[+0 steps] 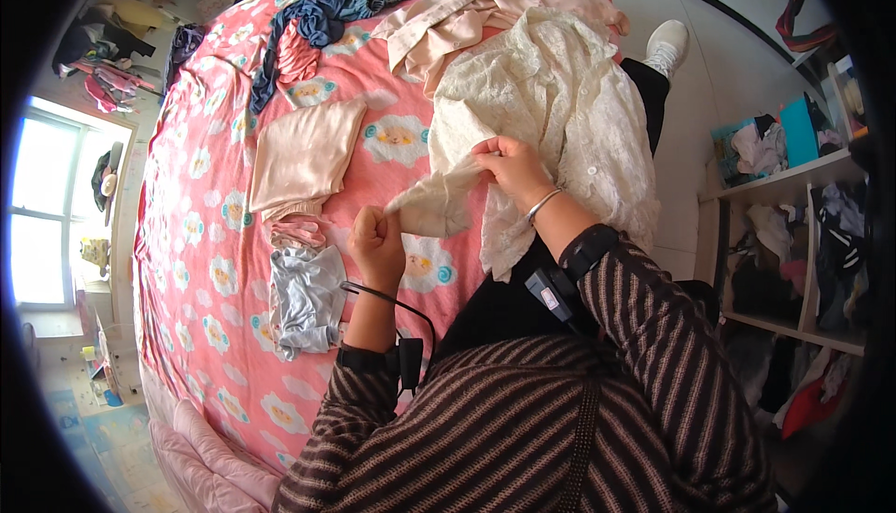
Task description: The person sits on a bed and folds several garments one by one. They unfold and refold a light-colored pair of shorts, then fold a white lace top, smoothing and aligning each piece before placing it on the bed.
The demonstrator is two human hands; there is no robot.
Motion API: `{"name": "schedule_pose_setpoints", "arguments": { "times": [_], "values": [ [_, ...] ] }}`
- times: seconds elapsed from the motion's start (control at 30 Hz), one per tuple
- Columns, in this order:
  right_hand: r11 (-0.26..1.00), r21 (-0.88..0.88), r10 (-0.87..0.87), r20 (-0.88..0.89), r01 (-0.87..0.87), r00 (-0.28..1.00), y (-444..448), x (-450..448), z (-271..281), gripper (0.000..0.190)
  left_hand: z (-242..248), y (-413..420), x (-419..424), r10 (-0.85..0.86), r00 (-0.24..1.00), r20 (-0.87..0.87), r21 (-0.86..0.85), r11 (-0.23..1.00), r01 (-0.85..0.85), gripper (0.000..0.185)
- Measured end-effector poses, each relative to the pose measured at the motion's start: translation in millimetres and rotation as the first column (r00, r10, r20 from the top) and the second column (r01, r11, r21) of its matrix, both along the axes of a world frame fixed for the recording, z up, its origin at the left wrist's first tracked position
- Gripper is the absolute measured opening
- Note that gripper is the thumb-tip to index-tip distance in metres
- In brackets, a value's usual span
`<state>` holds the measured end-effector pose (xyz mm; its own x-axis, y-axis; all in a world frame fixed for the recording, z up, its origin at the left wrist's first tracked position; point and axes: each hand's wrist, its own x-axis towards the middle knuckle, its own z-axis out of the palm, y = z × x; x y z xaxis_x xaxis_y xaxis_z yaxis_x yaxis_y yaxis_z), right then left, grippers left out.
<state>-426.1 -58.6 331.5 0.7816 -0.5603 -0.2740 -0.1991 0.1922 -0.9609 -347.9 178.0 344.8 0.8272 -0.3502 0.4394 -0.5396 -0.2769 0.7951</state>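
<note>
A cream lace shirt (535, 86) with buttons lies spread over the bed's edge and across my leg. My left hand (376, 241) is closed around the end of one of its sleeves. Further up that same sleeve, my right hand (514, 168) pinches the fabric between thumb and fingers, so the sleeve stretches between the two hands above the pink blanket (231, 345). Left of the sleeve lies a folded beige satin garment (304, 156). Below it are a small pink folded cloth (297, 231) and a folded light grey garment (308, 296).
A pale pink shirt (469, 9) and dark blue clothing (329, 9) lie at the bed's far side, with a coral cloth (297, 54) beside them. Shelves (777, 184) stuffed with clothes stand at right. A pink quilt (210, 464) hangs at lower left, and a window (45, 205) is beyond.
</note>
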Motion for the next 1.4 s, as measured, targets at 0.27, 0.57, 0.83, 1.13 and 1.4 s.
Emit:
{"name": "schedule_pose_setpoints", "arguments": {
  "times": [0.27,0.57,0.83,1.13,1.4],
  "values": [
    [0.920,0.347,0.149,0.115,-0.181,0.982,4,-9,10,0.019,-24,16,4,-0.240,0.897,-0.371,-0.046,0.969,0.241,0.045],
    [0.831,0.548,0.004,0.169,-0.097,0.986,8,-17,15,0.020,-52,-31,-50,-0.251,0.901,-0.354,0.223,0.913,0.342,0.052],
    [0.964,0.110,0.200,0.305,-0.243,0.931,28,-29,32,0.037,-33,-19,-25,-0.349,0.765,-0.541,-0.361,0.918,0.164,0.011],
    [0.734,-0.679,0.110,0.091,-0.019,0.990,55,-53,45,0.026,2,-8,-31,-0.274,0.785,-0.556,-0.473,0.881,-0.028,0.023],
    [0.782,-0.615,0.165,0.057,-0.095,0.985,71,-80,51,0.023,9,17,-29,-0.512,0.384,-0.769,-0.511,0.852,0.112,0.014]
  ]
}}
